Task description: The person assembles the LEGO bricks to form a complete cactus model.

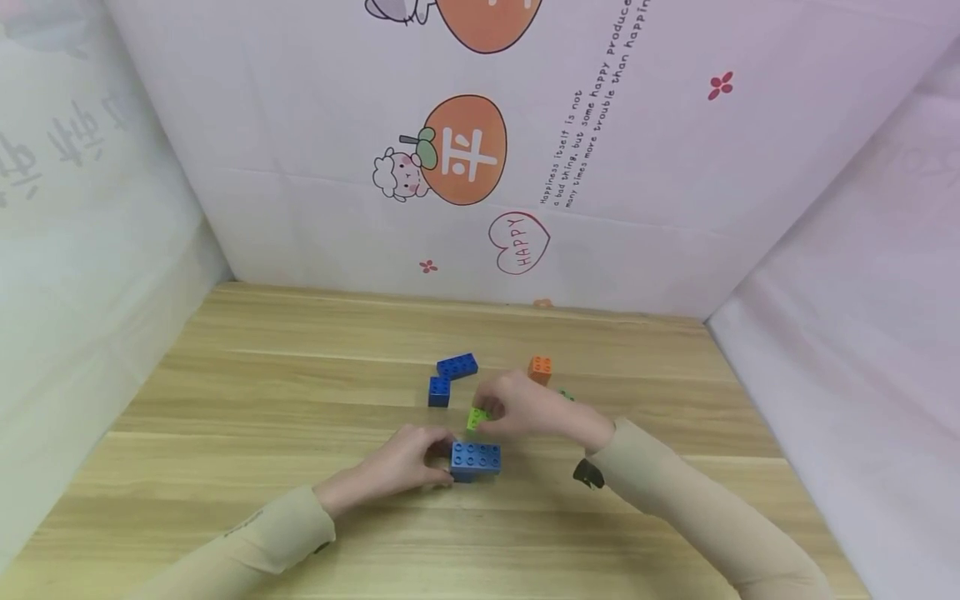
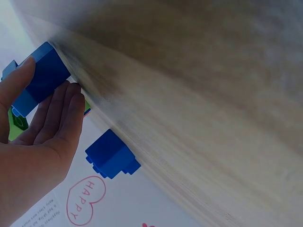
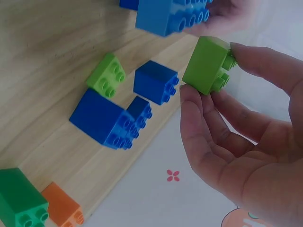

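My left hand (image 1: 412, 458) grips the left end of a blue stack of toy building bricks (image 1: 476, 457), thumb on one side and fingers on the other. The stack's upper brick is lighter blue, with studs facing up; in the left wrist view the stack (image 2: 45, 78) lies between thumb and fingers. Just behind it, my right hand (image 1: 517, 404) pinches a light green brick (image 3: 207, 64) between thumb and fingertips. That brick is tilted and close to the stack's studded top in the right wrist view. Another light green brick (image 3: 105, 75) rests on the table.
Dark blue bricks (image 1: 439, 392) stand on the wooden table (image 1: 337, 358) behind the hands. An orange brick (image 1: 540, 368) and a green brick (image 3: 21, 198) are to the right, the green one mostly hidden by the right arm in the head view. Printed white cloth (image 1: 315, 192) encloses the table.
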Available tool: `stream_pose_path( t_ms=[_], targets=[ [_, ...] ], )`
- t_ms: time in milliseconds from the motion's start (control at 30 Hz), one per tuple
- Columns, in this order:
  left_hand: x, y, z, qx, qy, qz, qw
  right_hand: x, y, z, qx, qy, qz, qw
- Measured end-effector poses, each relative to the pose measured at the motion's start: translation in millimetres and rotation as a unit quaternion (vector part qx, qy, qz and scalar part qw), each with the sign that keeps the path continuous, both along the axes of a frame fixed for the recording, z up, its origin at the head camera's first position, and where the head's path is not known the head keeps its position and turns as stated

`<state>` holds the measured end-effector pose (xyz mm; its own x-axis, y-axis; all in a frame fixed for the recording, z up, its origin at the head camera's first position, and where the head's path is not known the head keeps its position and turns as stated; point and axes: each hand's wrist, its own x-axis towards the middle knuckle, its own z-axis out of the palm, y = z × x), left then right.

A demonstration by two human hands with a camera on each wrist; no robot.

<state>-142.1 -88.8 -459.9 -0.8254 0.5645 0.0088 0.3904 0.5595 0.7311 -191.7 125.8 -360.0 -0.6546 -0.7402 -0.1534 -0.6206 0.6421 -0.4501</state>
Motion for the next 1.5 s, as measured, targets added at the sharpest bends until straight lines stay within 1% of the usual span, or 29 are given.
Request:
stream_pose_path(
  t_ms=[167, 433, 667, 1067, 1367, 1500],
  targets=[
    [-0.1, 0, -0.3, 0.005, 0.000, -0.004, 1.0000, 7.9, -1, -2.0, -0.013, -0.012, 0.011, 1.000],
    [-0.4, 0, 0.0, 0.001, -0.002, -0.007, 1.0000, 18.2, 0, -4.7, -0.018, -0.009, 0.025, 0.999],
    [0.1, -1, -0.1, 0.004, -0.001, -0.007, 1.0000, 22.6, -3, -5.7, -0.019, -0.020, 0.020, 0.999],
    [-0.5, 0, 0.0, 0.016, 0.001, -0.013, 0.9998, 27.4, -5, -11.4, -0.046, 0.013, 0.026, 0.998],
    [0.4, 1, 0.1, 0.012, 0.005, -0.012, 0.9998, 34.6, -3, -18.1, -0.050, 0.022, 0.010, 0.998],
    [0.1, 1, 0.0, 0.013, 0.007, -0.010, 0.9998, 37.7, -2, -19.4, -0.052, 0.041, 0.015, 0.998]
  ],
)
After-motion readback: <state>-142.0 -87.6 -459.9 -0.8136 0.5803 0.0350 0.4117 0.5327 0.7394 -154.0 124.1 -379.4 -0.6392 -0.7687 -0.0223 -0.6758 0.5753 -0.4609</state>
